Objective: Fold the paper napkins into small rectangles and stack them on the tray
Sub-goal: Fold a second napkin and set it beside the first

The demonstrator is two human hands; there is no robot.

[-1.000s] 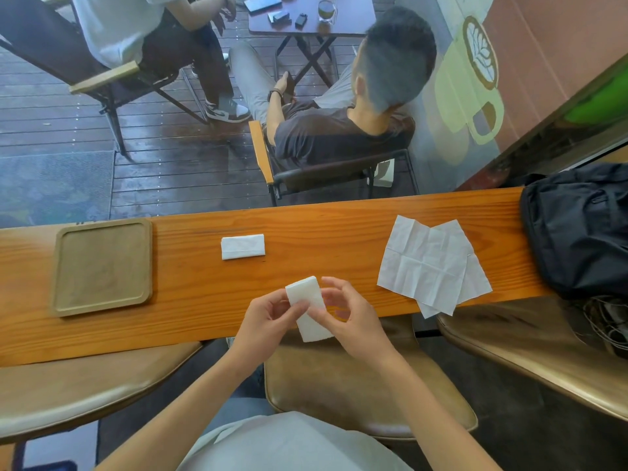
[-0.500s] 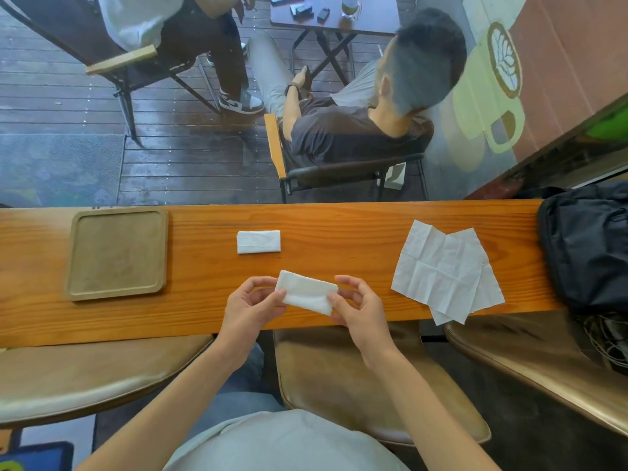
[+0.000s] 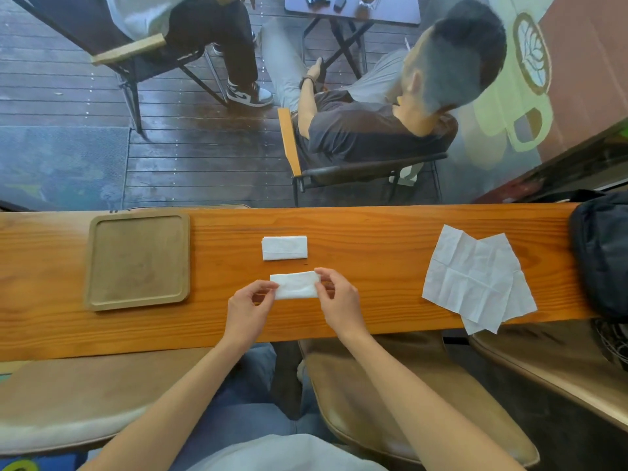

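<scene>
A folded white napkin [image 3: 295,284] lies level over the wooden counter [image 3: 356,266], held at both ends. My left hand [image 3: 249,309] pinches its left end and my right hand [image 3: 336,300] pinches its right end. A second folded napkin [image 3: 284,247] lies on the counter just beyond it. Unfolded napkins [image 3: 475,277] lie overlapped at the right, one hanging over the near edge. The brown square tray [image 3: 102,263] sits at the left with nothing on it.
A black bag [image 3: 601,253] sits at the counter's right end. Brown stool seats [image 3: 390,402] stand below the near edge. Behind the glass, people sit on chairs [image 3: 339,171] on a wooden deck.
Both hands turned the folded napkin from upright to level and carried it forward, from in front of the counter's near edge to over the counter near the other folded napkin.
</scene>
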